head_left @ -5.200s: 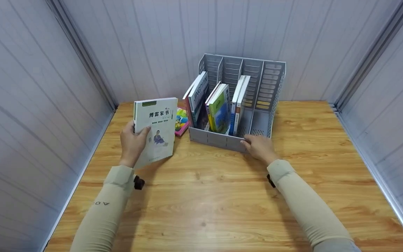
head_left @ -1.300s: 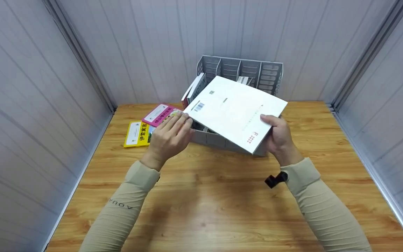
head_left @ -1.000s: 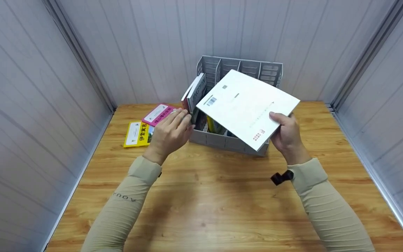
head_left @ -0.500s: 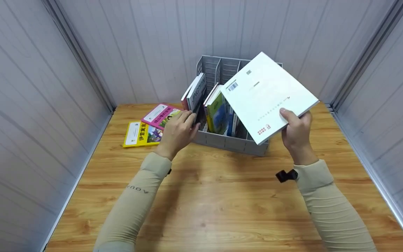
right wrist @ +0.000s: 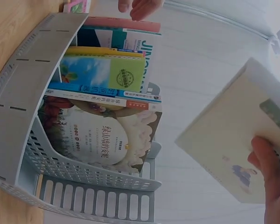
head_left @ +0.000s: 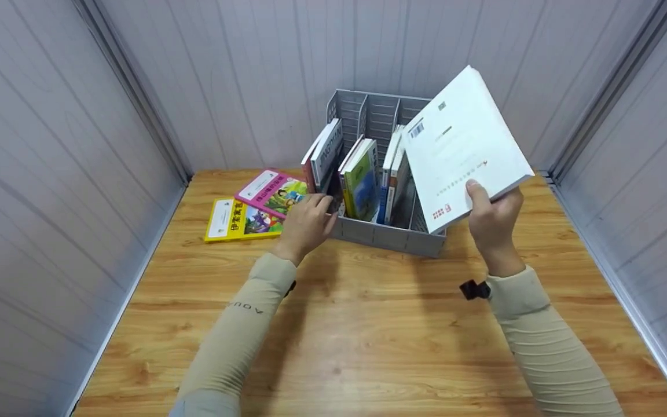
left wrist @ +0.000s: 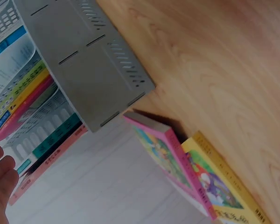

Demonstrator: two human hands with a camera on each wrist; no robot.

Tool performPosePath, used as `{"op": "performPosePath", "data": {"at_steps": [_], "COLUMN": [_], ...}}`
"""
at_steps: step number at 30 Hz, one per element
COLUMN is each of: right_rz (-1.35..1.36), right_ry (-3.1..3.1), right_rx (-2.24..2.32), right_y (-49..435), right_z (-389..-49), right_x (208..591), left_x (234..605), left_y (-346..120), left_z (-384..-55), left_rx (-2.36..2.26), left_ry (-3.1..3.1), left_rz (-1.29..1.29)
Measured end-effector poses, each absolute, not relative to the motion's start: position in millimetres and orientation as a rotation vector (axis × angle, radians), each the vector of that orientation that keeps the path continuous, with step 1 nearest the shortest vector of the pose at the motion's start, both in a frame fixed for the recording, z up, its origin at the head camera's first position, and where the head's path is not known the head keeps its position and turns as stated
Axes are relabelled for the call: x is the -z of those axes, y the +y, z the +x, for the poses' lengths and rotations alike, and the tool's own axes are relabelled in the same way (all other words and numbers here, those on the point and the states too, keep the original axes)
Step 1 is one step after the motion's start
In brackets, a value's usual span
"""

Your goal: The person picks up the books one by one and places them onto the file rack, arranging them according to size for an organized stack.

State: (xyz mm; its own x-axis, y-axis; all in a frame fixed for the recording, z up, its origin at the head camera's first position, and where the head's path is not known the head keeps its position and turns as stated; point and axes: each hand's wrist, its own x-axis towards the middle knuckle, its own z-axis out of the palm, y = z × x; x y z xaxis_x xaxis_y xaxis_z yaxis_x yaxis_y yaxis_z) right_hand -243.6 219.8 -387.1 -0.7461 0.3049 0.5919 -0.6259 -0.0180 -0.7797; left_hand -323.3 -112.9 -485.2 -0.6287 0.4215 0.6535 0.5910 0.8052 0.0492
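My right hand (head_left: 494, 223) grips a pale-covered book (head_left: 464, 145) by its lower right corner, thumb on the back cover, raised and tilted over the right part of a grey file rack (head_left: 391, 238). Its front cover with a small seated figure faces the right wrist camera. My left hand (head_left: 305, 223) hovers by the rack's front left corner with loosely bent fingers, holding nothing; in the left wrist view its fingertips are close to the leftmost books. A green-and-blue book (head_left: 362, 188) stands in the second compartment, and a white-spined book (head_left: 398, 182) in the third.
Left of the rack, a pink picture book (head_left: 270, 188) lies partly on a yellow picture book (head_left: 235, 223) on the wooden table (head_left: 356, 347). Books with red and teal spines lean in the rack's left compartment. Pale panel walls enclose the back and sides.
Since the latest earlier frames, the right hand has moved the pale book up and right, uncovering books in the rack. The left hand has shifted slightly right. Pink and yellow books now show more fully.
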Motion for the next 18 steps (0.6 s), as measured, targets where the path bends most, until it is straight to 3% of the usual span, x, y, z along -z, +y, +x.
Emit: {"op": "performPosePath", "data": {"at_steps": [18], "right_rz": [0.157], "right_ry": [-1.832], "right_rx": [-1.716], "right_y": [204.2], "right_z": [-246.3], "right_x": [408.2], "left_x": [514.3], "left_y": [-88.8], "left_z": [-339.2], "left_rx": [0.344], "left_ry": [-2.694], "left_rz": [-0.640]}}
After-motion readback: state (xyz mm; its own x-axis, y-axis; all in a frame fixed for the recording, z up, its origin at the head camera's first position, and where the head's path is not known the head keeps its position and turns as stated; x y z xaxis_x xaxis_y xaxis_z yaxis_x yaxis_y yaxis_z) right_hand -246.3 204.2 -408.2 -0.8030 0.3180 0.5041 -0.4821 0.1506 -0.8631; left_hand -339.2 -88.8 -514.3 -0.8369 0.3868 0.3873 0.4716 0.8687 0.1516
